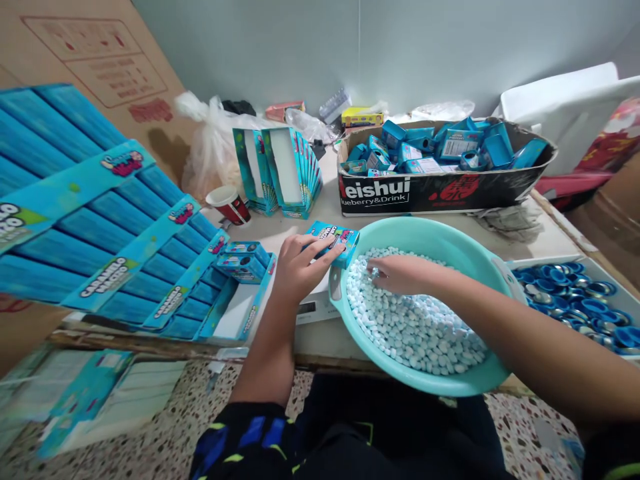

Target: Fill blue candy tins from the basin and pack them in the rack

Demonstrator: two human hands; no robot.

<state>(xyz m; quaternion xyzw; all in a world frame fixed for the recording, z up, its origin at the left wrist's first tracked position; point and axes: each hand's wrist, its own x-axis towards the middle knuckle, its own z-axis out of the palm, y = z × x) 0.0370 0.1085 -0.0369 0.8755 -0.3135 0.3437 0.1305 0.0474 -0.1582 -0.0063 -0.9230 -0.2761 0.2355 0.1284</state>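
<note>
A turquoise basin [425, 230] holds a heap of small pale blue and white candies [420, 333]. At the basin's left rim, my left hand [303, 263] grips a small blue printed box [337, 235] lying on its side. My right hand [400, 273] reaches into the candies near the box, its fingertips partly buried with the fingers drawn together; what they hold is hidden. Left of my left hand, two small blue boxes [245, 261] stand in an open display tray [240, 313].
Filled display trays [100, 220] are stacked at the left. Behind them are a paper cup [229, 204] and folded trays [287, 170]. A black carton [425, 197] of blue boxes stands behind the basin. Blue caps [580, 300] fill a white tray at the right.
</note>
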